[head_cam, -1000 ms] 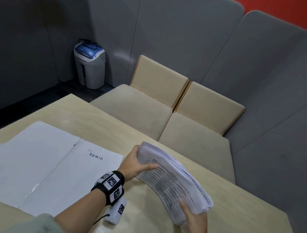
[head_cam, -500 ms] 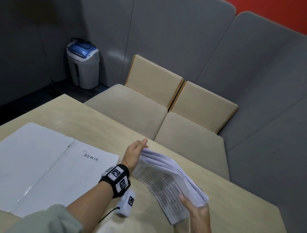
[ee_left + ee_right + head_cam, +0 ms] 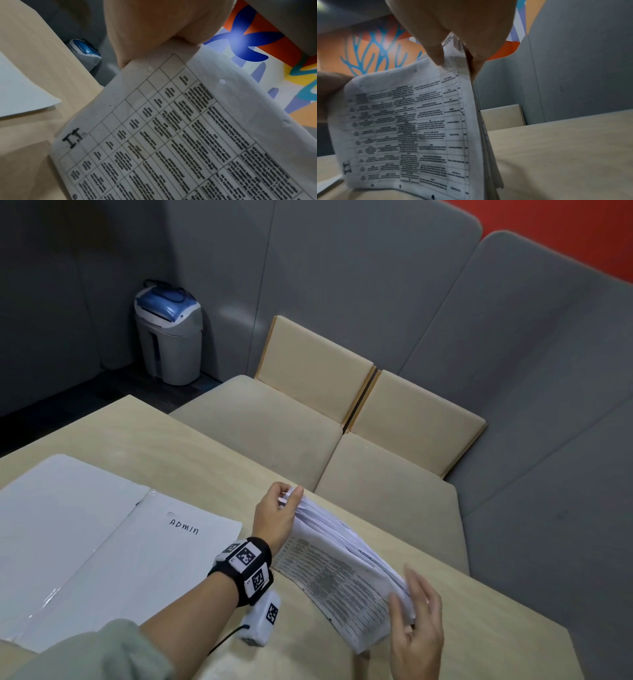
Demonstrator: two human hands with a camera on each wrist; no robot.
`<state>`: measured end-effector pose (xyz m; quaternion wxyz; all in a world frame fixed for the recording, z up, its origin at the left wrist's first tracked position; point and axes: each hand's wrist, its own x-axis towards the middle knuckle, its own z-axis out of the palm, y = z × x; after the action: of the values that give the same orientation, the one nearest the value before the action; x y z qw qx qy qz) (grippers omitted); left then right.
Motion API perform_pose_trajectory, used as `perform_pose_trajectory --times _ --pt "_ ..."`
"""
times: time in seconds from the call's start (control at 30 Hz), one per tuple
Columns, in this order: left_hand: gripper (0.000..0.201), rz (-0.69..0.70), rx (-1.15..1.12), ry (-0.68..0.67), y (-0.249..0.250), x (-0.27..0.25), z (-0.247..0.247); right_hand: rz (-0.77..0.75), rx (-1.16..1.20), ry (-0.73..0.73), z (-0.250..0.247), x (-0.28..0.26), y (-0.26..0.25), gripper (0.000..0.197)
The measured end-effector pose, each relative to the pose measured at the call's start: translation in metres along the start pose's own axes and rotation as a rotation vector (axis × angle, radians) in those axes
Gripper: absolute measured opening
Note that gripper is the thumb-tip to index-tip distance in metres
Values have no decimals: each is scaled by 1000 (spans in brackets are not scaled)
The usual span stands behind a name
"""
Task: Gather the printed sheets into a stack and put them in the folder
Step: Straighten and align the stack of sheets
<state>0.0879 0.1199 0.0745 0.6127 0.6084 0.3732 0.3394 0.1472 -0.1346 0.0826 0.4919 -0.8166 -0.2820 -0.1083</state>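
I read this as an office meeting booth. Tall grey padded partition panels (image 3: 342, 285) wrap the upper frame, with a beige cushioned seat (image 3: 260, 433) at centre facing a pale wood bench (image 3: 191, 460). A paper shredder (image 3: 169, 333) stands on dark carpet at upper left. On the bench at lower left lies an open white folder (image 3: 85, 529) hand-lettered "ADMIN".

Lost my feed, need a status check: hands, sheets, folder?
Left hand and right hand grip the printed sheets on edge on the table. Folder open, unobstructed.
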Motion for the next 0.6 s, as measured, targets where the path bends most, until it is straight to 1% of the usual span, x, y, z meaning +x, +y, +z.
perform_pose_trajectory --times 0.1,0.2,0.23,0.27,0.3,0.37,0.4,0.43,0.47,0.53,0.57,0.6 --pt "45 -9 4 -44 3 0 -2 -23 -50 -23 -2 -1 2 45" --pt "59 -81 -15 -100 1 1 -8 -33 -47 -35 -4 2 7 32" --pt "65 -116 -29 -90 0 0 -12 -21 -41 -20 -4 4 9 26" --pt "68 -165 -43 -49 -2 0 -15 0 -30 -3 -4 6 11 22" --pt "68 -212 -58 22 -3 0 -19 31 -16 20 -3 8 12 22" --pt "60 -280 -63 147 -11 -4 -25 132 55 68 -1 11 12 26" --pt "57 -301 -34 176 -16 -10 -28 188 110 89 1 13 11 25" --pt "61 -321 -6 165 -23 -17 -31 243 162 110 1 14 9 22" --pt "70 -342 16 143 -31 -25 -33 297 210 135 1 16 9 18" --pt "98 -445 66 60 -51 -42 -32 385 290 196 1 19 12 15" --pt "105 -518 59 -36 -55 -52 -29 412 317 223 2 20 14 15" --pt "106 -584 10 -153 -57 -61 -24 434 336 240 2 19 15 15"
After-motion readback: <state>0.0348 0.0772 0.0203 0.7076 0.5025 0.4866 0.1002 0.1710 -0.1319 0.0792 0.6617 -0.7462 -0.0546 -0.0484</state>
